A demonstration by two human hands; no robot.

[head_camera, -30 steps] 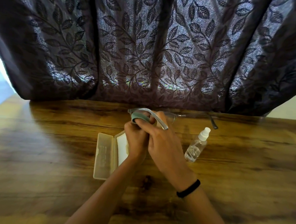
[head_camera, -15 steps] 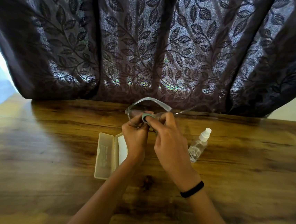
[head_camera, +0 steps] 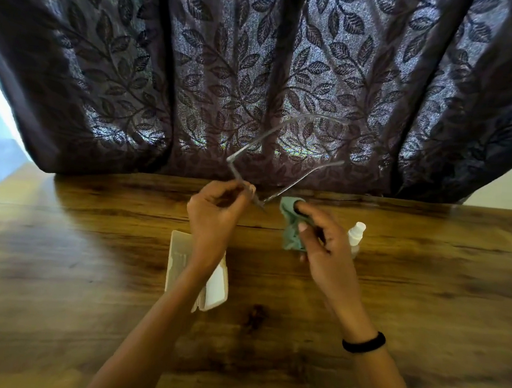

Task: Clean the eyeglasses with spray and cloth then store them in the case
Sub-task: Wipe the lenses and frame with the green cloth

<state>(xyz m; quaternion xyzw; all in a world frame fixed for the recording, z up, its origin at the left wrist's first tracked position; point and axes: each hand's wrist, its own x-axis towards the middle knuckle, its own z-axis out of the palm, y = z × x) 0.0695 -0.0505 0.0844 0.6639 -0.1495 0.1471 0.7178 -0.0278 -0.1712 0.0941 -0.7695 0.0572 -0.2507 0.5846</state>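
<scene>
My left hand (head_camera: 215,215) pinches the clear-framed eyeglasses (head_camera: 264,140) by the front, above the table's far edge. Both temples are unfolded and point away toward the curtain. My right hand (head_camera: 321,247) holds a green cleaning cloth (head_camera: 290,225) a little to the right, apart from the glasses. The open beige case (head_camera: 179,261) lies on the table under my left wrist, partly hidden by my forearm. A small clear spray bottle (head_camera: 355,234) with a white cap stands behind my right hand, mostly hidden.
A wooden table (head_camera: 84,271) fills the lower view. A dark leaf-patterned curtain (head_camera: 198,63) hangs right behind its far edge. A black band sits on my right wrist (head_camera: 364,342).
My hands have parted. The right hand drew the cloth off the glasses and moved right. The left hand lifted the glasses, and their temples now stand out toward the curtain.
</scene>
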